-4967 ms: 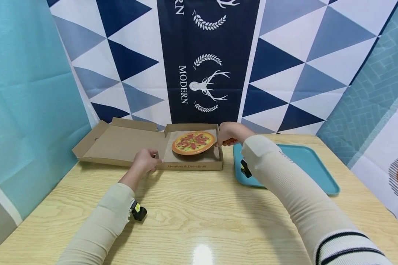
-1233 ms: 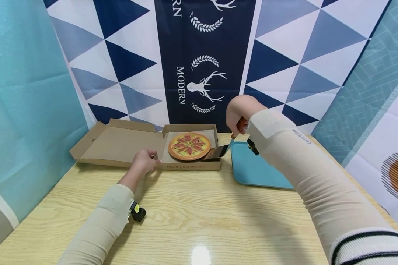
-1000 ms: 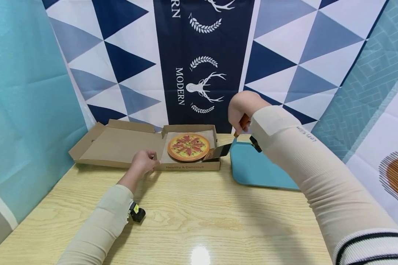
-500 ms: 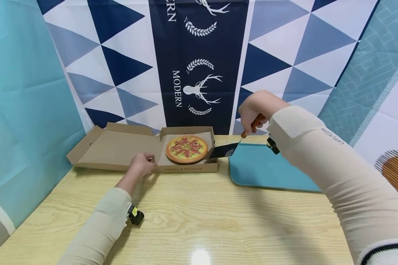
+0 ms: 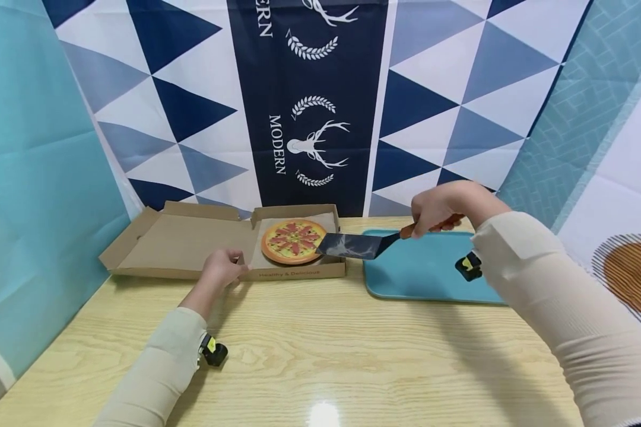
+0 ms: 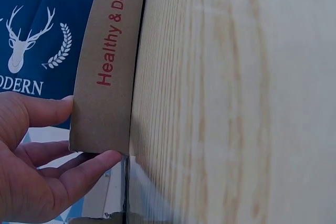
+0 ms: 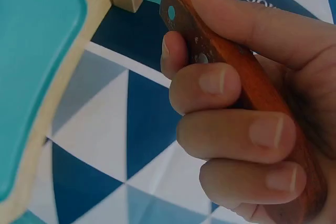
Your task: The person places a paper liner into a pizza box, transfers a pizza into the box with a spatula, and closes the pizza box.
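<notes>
In the head view a round pizza point(image 5: 292, 242) with red toppings lies flat on paper in an open cardboard pizza box point(image 5: 299, 274). My left hand point(image 5: 221, 270) holds that box by its front left corner; thumb and fingers meet the end of the lettered front wall point(image 6: 107, 66) in the left wrist view. My right hand point(image 5: 439, 207) grips the wooden handle point(image 7: 236, 59) of a spatula point(image 5: 349, 245), fingers curled round it. The bare, shiny blade is almost level above the box's right wall, its tip right by the pizza's right edge.
A blue tray point(image 5: 422, 279) lies right of the box, beneath the spatula's neck and right hand. The box lid point(image 5: 181, 240) is folded out to the left. Behind the wooden table point(image 5: 278, 344) hangs a patterned cloth point(image 5: 310, 107).
Earlier the spatula was under the pizza's tilted right side; the pizza now lies flat. The blade has been drawn out rightward and levelled as the right hand moved right. The left hand keeps its hold.
</notes>
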### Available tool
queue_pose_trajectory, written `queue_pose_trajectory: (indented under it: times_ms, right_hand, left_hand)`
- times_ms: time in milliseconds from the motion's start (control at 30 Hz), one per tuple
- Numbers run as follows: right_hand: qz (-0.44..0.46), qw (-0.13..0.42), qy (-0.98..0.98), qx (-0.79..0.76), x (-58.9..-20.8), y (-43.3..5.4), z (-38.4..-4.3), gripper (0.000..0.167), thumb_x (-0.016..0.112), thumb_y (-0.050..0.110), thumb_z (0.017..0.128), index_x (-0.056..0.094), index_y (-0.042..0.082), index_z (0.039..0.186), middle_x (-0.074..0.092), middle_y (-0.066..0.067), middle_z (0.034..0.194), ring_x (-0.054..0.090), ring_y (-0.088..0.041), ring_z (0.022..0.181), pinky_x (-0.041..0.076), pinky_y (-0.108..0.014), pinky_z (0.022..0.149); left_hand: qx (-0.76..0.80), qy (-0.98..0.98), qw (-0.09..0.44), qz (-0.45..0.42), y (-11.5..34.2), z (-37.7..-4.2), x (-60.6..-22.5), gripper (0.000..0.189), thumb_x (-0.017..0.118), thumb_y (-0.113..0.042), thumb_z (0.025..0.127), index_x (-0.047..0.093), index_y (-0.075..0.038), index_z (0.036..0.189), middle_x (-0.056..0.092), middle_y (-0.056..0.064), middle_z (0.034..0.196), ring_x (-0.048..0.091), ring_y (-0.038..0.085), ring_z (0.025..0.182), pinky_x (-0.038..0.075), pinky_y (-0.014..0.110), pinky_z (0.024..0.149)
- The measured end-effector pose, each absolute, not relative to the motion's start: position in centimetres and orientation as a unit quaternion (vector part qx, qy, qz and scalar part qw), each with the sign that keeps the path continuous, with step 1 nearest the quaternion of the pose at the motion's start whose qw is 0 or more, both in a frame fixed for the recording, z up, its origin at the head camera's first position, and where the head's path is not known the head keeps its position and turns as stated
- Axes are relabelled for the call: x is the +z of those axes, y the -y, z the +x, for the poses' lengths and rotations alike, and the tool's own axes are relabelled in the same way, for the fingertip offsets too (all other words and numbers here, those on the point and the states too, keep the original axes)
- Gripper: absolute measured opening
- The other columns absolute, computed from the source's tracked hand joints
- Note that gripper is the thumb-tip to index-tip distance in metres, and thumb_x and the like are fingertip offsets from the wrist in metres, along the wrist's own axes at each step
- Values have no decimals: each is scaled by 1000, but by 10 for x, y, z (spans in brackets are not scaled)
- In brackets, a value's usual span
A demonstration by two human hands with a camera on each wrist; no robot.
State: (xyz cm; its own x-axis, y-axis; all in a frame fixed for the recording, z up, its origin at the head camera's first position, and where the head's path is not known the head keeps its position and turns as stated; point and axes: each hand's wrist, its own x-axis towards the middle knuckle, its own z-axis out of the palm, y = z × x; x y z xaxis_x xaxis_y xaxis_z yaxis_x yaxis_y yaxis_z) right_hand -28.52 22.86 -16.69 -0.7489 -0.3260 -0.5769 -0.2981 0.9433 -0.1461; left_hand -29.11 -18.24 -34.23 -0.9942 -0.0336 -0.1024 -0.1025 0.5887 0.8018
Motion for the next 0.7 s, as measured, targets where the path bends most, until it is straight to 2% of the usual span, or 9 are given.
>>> queue_pose_trajectory:
  times_ms: [167, 433, 700]
  right_hand:
    - [-160, 311, -933, -82, -184, -247, -278, 29, 61, 29, 97, 63, 9, 75, 49, 1, 61, 40, -10, 47, 36, -24, 46]
    - [-178, 281, -932, -143, -205, -272, -268, 31, 60, 27, 97, 56, 8, 73, 42, 2, 56, 33, -9, 44, 34, -25, 46]
    - [-174, 192, -949, -178, -229, -301, -257, 24, 66, 28, 94, 63, 8, 81, 46, 1, 54, 35, -10, 42, 39, -29, 43]
  left_hand:
    - [454, -889, 39, -41, 182, -290, -342, 60, 68, -13, 93, 41, 5, 144, 45, 31, 139, 68, 32, 87, 46, 48, 99]
    - [452, -890, 34, -39, 180, -288, -343, 59, 67, -11, 93, 41, 7, 143, 45, 32, 139, 68, 28, 83, 51, 44, 91]
    - [454, -890, 32, -37, 181, -287, -343, 59, 66, -11, 93, 41, 6, 143, 43, 32, 140, 68, 32, 91, 51, 44, 91]
